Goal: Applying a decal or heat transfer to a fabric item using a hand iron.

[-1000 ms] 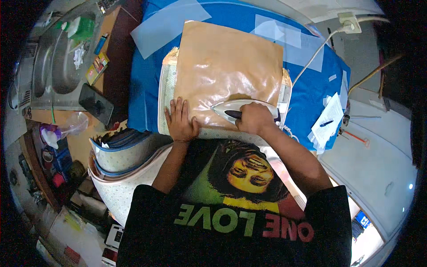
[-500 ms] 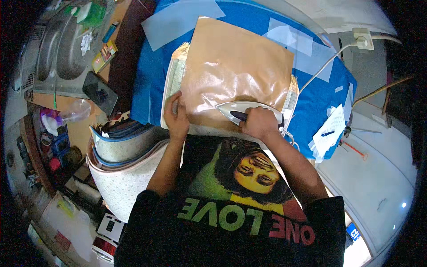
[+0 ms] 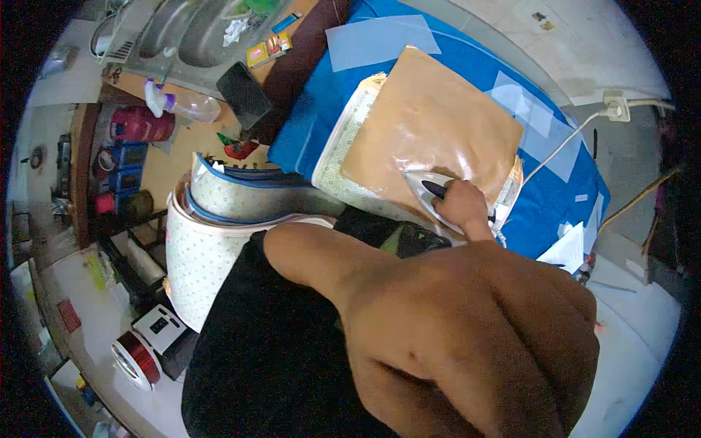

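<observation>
My right hand (image 3: pixel 466 204) is closed round the dark handle of a white clothes iron (image 3: pixel 420 182). The iron rests on a shiny brown sheet (image 3: pixel 438 109), near its lower edge. Under the sheet lies a pale patterned mat (image 3: pixel 339 150), its corners frayed and yellowish. My left hand (image 3: pixel 475 321) is raised close to the camera and looms large, away from the sheet. Its back shows, with the fingers bent down toward the lower edge and their tips hidden. It covers part of my dark shirt and my right forearm.
A blue cloth (image 3: pixel 307 109) with taped white sheets lies under the mat. Rolled patterned mats (image 3: pixel 219 248) stand at the left. A dark phone (image 3: pixel 244 95), a spray bottle (image 3: pixel 190 106) and a sink (image 3: pixel 204 36) are beyond. The iron's cord runs to a white socket (image 3: pixel 617 107).
My left hand has left the sheet's left edge and come up close to the camera. The view has shifted, with the scene turned somewhat. My right hand stays on the iron.
</observation>
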Demonstrator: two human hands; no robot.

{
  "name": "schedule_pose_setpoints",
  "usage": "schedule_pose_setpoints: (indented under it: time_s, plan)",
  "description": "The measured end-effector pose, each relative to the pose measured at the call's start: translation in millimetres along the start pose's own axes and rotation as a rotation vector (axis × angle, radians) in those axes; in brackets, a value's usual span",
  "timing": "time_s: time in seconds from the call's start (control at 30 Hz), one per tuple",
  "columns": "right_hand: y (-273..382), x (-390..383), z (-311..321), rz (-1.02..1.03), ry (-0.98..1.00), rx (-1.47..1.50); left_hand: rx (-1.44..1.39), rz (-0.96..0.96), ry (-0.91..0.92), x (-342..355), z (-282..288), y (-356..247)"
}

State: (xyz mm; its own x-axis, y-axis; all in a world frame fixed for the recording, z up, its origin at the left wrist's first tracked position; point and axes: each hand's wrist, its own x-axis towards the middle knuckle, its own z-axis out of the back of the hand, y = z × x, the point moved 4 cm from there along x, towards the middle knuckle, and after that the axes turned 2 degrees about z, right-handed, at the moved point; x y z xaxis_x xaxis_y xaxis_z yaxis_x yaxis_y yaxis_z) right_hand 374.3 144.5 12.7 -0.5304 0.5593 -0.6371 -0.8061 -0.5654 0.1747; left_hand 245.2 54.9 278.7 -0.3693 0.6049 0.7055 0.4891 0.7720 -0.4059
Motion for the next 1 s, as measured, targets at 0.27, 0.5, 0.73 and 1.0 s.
schedule_pose_setpoints:
  time_s: [0.27, 0.5, 0.73, 1.0]
  plan:
    - [-17, 4, -4, 0.032, -0.031, 0.007, 0.420, 0.176, 0.205, -10, 8, 6]
    - [-50, 28, 5, -0.156, -0.140, 0.321, 0.947, 0.301, 0.232, -55, 75, 38]
    - [-36, 33, 22, -0.129, -0.057, 0.121, 2.074, 0.848, 0.399, -233, 248, 66]
    - [-35, 28, 28, -0.088, -0.142, 0.153, 2.066, 0.816, 0.390, -276, 278, 63]
